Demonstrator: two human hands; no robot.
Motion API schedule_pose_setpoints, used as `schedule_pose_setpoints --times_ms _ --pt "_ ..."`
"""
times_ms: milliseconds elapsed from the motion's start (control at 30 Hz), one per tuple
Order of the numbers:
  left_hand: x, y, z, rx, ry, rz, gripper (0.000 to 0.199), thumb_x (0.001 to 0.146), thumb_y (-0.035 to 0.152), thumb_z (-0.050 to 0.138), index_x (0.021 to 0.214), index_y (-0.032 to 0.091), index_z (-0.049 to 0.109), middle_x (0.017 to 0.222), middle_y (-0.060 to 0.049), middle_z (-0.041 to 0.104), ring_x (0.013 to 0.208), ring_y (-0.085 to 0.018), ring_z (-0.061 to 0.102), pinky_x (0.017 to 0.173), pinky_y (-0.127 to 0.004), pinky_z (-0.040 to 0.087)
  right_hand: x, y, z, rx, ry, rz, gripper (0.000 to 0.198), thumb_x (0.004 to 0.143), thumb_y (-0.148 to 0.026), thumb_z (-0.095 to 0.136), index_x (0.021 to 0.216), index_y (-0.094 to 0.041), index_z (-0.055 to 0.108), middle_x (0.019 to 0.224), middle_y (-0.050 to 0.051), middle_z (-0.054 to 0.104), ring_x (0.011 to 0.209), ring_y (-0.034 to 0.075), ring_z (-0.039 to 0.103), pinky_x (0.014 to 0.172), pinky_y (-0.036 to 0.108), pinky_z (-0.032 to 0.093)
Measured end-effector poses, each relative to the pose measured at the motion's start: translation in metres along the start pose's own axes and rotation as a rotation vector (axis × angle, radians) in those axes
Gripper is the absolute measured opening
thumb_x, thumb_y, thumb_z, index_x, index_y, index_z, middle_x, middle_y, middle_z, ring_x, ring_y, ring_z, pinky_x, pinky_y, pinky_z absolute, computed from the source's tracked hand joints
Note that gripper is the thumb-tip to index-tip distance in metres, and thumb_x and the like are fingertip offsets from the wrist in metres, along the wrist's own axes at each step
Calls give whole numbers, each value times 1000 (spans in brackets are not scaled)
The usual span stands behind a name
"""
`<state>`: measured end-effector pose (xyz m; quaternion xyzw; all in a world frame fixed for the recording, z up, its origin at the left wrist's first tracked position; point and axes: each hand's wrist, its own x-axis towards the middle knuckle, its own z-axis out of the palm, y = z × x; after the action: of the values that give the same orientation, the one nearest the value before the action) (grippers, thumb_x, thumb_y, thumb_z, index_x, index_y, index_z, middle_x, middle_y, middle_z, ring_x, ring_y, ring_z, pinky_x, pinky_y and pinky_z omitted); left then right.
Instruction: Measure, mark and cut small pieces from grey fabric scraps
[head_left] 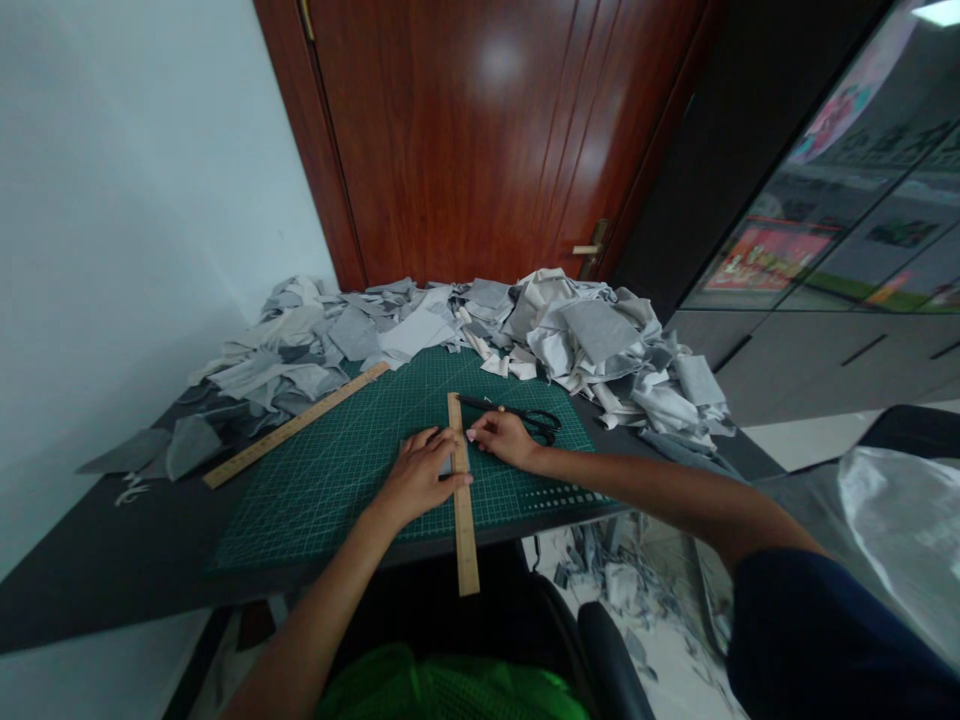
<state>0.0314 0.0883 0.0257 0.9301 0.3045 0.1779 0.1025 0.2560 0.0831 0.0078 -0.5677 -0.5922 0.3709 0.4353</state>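
My left hand [429,468] presses a wooden ruler [465,540] down on the green cutting mat [345,490], its fingertips and thumb across the wood. The ruler's near end juts past the table's front edge. Under the ruler lies a small grey fabric piece [446,465], partly covered by my left hand. On the ruler's right side my right hand [504,438] is closed in a pinch on a small pale, pinkish piece [471,435], too small to name surely. Black scissors [541,425] lie just beyond my right hand, handles to the right.
Another wooden ruler [300,422] lies slanted along the mat's left side. Heaped grey and white fabric scraps [592,330] line the table's back and both sides. A wooden door [465,150] stands behind. Scraps litter the floor [637,600], and a chair armrest [611,655] is below.
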Motion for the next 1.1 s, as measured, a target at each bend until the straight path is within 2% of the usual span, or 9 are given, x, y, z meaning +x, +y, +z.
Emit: schedule_pose_setpoints --times_ms 500,800,967,1100 --pt "-1 -1 2 -8 4 -1 39 89 45 73 121 29 60 148 -1 55 140 -34 41 113 -50 35 0 -9 1 -144 -65 -12 13 88 -25 72 77 -17 71 64 -3 68 55 12 62 56 22 46" --pt "0 1 0 -20 14 -4 33 88 42 73 117 30 61 144 1 57 138 -33 43 112 -51 36 6 -12 1 -265 -70 29 11 86 -20 74 76 -17 74 62 -2 69 54 12 61 56 22 45" --pt "0 0 1 -26 19 -8 36 87 41 75 118 29 61 144 0 57 138 -33 43 112 -51 36 5 -16 1 -278 -76 39 11 86 -19 73 75 -17 73 64 -2 70 57 12 62 60 23 47" --pt "0 -1 3 -24 18 -4 35 87 42 74 118 29 61 145 -1 56 137 -33 44 112 -51 36 4 -21 0 -262 -95 50 9 87 -17 72 78 -17 73 65 -3 69 56 11 60 56 21 46"
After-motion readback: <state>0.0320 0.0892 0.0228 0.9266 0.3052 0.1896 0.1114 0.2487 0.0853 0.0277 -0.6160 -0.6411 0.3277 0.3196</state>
